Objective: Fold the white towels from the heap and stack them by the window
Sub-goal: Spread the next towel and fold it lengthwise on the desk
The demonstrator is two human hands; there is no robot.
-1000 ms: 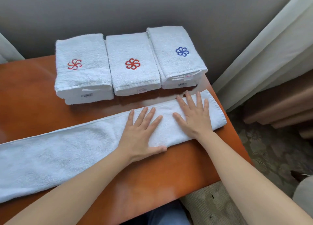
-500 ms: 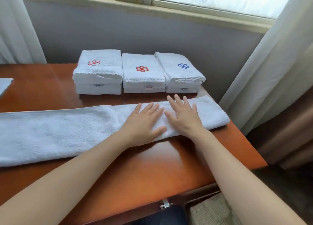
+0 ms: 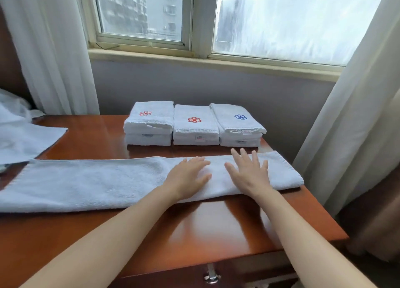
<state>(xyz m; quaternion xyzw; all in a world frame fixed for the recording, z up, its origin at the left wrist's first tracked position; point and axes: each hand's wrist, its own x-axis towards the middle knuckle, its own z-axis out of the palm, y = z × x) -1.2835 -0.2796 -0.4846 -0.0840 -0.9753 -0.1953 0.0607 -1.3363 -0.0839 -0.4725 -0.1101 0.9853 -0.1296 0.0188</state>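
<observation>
head cam looks fwd/down at table (image 3: 216,233), close.

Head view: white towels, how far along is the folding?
Done: three stacks of folded white embroidered towels stand under the window. In hand: a long white terry towel, folded into a strip on the brown wooden table, with left hand and right hand flat on its right end. Left: the strip's cross folds and stacking, plus loose white cloth at the table's left edge.
</observation>
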